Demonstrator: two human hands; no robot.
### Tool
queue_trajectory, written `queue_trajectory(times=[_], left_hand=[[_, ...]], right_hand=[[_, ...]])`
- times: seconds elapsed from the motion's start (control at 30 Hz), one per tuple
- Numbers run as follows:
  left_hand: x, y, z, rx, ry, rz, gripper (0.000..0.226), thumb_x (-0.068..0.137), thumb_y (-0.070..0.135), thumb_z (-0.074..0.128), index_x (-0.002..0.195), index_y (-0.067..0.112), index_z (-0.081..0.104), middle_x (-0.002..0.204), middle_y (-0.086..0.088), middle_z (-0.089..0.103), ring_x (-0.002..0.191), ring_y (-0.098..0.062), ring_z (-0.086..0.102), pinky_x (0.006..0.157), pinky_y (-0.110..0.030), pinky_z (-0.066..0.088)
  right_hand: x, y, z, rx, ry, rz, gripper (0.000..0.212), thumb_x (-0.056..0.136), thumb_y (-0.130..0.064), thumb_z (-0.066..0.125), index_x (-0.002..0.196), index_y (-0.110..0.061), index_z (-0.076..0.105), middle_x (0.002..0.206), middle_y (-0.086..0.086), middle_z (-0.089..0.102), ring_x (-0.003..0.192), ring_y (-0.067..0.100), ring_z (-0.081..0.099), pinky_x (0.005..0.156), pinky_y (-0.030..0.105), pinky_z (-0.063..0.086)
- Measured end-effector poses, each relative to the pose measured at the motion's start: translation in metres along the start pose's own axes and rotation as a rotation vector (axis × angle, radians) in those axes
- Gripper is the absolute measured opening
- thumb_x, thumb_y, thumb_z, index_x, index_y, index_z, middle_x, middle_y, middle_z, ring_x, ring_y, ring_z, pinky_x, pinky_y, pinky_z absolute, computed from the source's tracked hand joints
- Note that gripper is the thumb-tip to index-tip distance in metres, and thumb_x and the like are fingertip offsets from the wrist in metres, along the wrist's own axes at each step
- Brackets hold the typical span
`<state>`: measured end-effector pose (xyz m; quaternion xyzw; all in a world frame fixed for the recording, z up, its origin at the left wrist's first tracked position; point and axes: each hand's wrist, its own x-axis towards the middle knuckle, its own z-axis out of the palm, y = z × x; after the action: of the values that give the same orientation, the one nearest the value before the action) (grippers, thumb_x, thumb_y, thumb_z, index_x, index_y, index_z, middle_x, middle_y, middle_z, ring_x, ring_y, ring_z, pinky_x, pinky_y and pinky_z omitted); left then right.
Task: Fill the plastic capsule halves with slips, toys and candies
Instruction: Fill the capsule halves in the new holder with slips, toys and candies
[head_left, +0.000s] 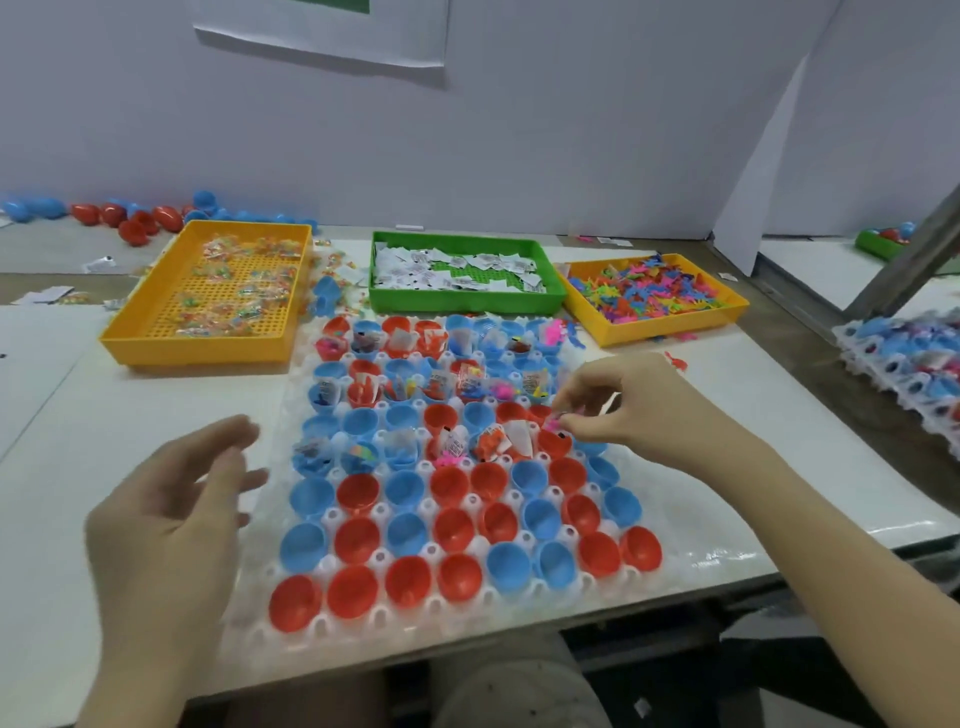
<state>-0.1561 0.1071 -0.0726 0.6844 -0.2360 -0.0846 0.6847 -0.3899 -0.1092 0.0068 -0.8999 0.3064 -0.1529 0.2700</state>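
A white holder tray (260, 613) on the table carries rows of red and blue capsule halves (457, 525). The far rows hold slips, toys and candies; the near rows look bare inside. My right hand (628, 410) hovers over the tray's right side and pinches a small pink toy (558, 422) above a red half (555, 442). My left hand (176, 504) floats left of the tray, blurred, fingers spread and relaxed, holding nothing.
At the back stand a yellow tray of wrapped candies (208, 291), a green tray of paper slips (462, 273) and a yellow tray of coloured plastic toys (654, 296). Loose closed capsules (135, 218) lie far left. Another filled holder (904, 358) sits at the right edge.
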Motion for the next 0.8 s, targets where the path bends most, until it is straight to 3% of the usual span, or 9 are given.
queue_trajectory(times=[0.1, 0.2, 0.33, 0.5, 0.67, 0.8], left_hand=[[-0.001, -0.013, -0.016, -0.043, 0.093, -0.083, 0.022, 0.088, 0.029, 0.053, 0.097, 0.039, 0.071, 0.112, 0.014, 0.071, 0.078, -0.005, 0.071, 0.054, -0.014, 0.053], [-0.001, -0.015, -0.020, -0.057, 0.092, -0.092, 0.032, 0.076, 0.043, 0.050, 0.098, 0.034, 0.071, 0.110, 0.015, 0.072, 0.076, -0.006, 0.071, 0.053, -0.015, 0.053], [0.001, -0.020, -0.015, -0.017, 0.092, -0.089, 0.028, 0.093, 0.019, 0.049, 0.096, 0.035, 0.072, 0.111, 0.013, 0.071, 0.079, -0.009, 0.071, 0.052, -0.015, 0.051], [0.006, -0.025, -0.017, -0.008, 0.046, -0.135, 0.030, 0.097, 0.017, 0.044, 0.103, 0.031, 0.069, 0.116, 0.011, 0.069, 0.089, -0.021, 0.068, 0.053, -0.017, 0.052], [0.009, -0.028, -0.017, 0.022, 0.033, -0.161, 0.030, 0.098, 0.017, 0.043, 0.111, 0.026, 0.068, 0.118, 0.008, 0.069, 0.093, -0.024, 0.068, 0.058, -0.027, 0.056], [0.009, -0.030, -0.018, 0.045, 0.021, -0.172, 0.029, 0.099, 0.020, 0.044, 0.113, 0.027, 0.068, 0.117, 0.004, 0.069, 0.094, -0.027, 0.069, 0.078, -0.050, 0.058]], right_hand=[[0.003, 0.004, 0.004, -0.102, -0.053, -0.018, 0.012, 0.075, -0.009, 0.077, 0.080, -0.020, 0.073, 0.067, -0.020, 0.062, 0.064, -0.007, 0.058, 0.059, 0.007, 0.043], [0.004, 0.006, 0.005, -0.135, -0.087, -0.022, 0.016, 0.073, -0.009, 0.076, 0.079, -0.023, 0.073, 0.065, -0.023, 0.061, 0.066, -0.007, 0.059, 0.059, 0.007, 0.044], [0.010, 0.005, 0.002, -0.149, -0.192, 0.014, 0.021, 0.076, -0.011, 0.075, 0.077, -0.031, 0.069, 0.070, -0.021, 0.064, 0.069, -0.007, 0.059, 0.060, 0.007, 0.046], [0.016, 0.005, 0.002, -0.202, -0.236, 0.007, 0.008, 0.078, -0.020, 0.076, 0.086, -0.024, 0.075, 0.073, -0.020, 0.063, 0.071, -0.009, 0.055, 0.059, 0.006, 0.041], [0.016, 0.007, -0.005, -0.103, -0.245, 0.055, 0.032, 0.073, -0.021, 0.082, 0.103, -0.025, 0.072, 0.080, -0.010, 0.068, 0.073, 0.003, 0.062, 0.066, 0.015, 0.050], [0.017, 0.007, -0.008, -0.050, -0.240, 0.047, 0.023, 0.075, -0.021, 0.081, 0.095, -0.026, 0.072, 0.077, -0.017, 0.067, 0.071, -0.006, 0.061, 0.063, 0.009, 0.047]])
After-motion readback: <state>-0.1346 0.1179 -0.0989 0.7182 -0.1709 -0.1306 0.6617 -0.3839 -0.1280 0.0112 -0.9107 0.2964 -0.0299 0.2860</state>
